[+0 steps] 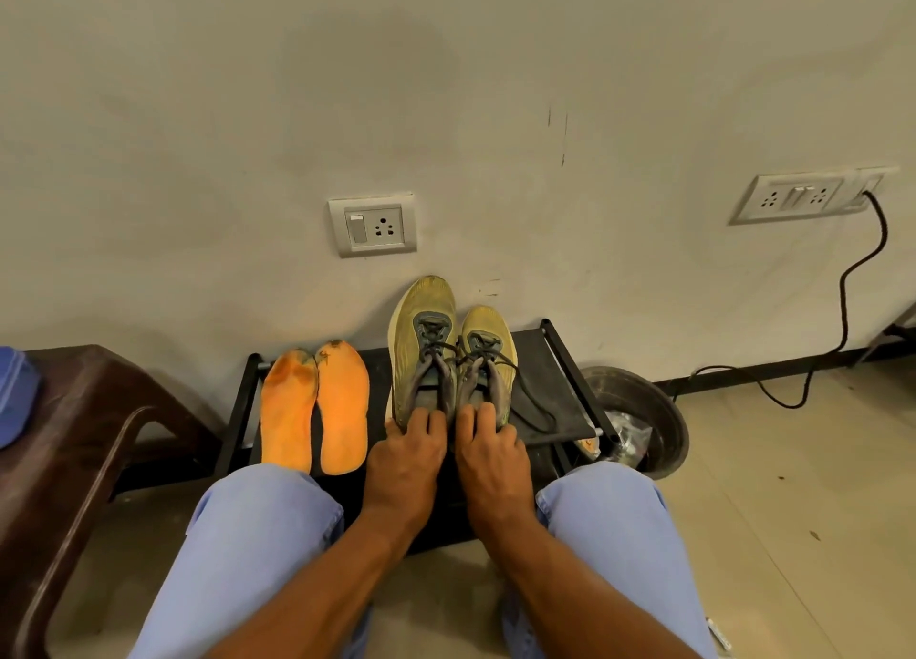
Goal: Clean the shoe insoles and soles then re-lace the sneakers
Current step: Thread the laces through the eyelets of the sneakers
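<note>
1. On the black rack [555,401], two yellow sneakers [448,356] are gripped at the heels: one by the left hand [404,453], one by the right hand [488,455].
2. Two orange insoles [314,406] are laid beside them.
3. Crumpled plastic is held in the round pan [659,410].

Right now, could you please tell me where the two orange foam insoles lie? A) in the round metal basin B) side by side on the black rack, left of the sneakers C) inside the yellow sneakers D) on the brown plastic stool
B: the two orange foam insoles lie side by side on the black rack, left of the yellow sneakers.
</note>
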### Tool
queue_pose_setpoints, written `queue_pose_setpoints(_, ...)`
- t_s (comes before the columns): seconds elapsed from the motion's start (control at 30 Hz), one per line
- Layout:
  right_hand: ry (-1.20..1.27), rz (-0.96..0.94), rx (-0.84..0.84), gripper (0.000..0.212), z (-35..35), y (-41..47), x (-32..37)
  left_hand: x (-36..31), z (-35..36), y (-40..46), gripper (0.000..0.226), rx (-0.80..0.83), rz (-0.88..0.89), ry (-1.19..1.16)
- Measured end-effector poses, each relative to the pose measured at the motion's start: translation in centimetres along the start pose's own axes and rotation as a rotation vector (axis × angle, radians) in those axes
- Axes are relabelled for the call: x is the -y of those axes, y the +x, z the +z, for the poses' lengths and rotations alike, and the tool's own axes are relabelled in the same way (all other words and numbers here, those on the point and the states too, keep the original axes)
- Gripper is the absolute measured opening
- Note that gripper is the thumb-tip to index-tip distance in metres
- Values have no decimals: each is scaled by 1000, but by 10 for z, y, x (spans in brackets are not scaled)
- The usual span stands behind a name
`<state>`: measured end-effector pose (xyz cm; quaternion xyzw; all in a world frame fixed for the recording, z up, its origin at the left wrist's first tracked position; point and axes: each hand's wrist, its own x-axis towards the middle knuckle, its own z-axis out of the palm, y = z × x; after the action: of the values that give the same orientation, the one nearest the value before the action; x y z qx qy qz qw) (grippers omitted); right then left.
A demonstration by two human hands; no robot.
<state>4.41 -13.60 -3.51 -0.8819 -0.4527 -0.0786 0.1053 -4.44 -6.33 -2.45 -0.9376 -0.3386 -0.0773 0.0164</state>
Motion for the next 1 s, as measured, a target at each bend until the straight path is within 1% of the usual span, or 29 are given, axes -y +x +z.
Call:
queue_pose_setpoints(0.07, 15, 4, -21, 72, -1, -3, 0, -1, -4, -5, 41, 7, -1, -5)
queue_pose_setpoints(0.23, 14, 23, -11, 70, -3, -7, -1, -5, -13, -16, 42, 51, -21, -57)
queue_pose_setpoints(0.37, 9, 40, -33, 64, -4, -6, 0, -4, -21, -14, 53, 57, -45, -97)
queue_pose_setpoints(0.57, -12, 83, -51, 47, -7, -1, -1, -6, -29, -11, 60, 114, -121, -138)
queue_pose_setpoints(0.73, -25, 56, -21, 58, -7, 0, 0, -7, -28, -9, 64, 97, -127, -128)
queue_pose_setpoints(0.87, -40, 81, 69, 53, -12, 1, 0, -6, -28, -11, 67, 94, -102, -127)
queue_pose_setpoints(1.0, 6, 87, 94, 53, -16, 1, 1, 1, -29, -8, 69, 94, -89, -148)
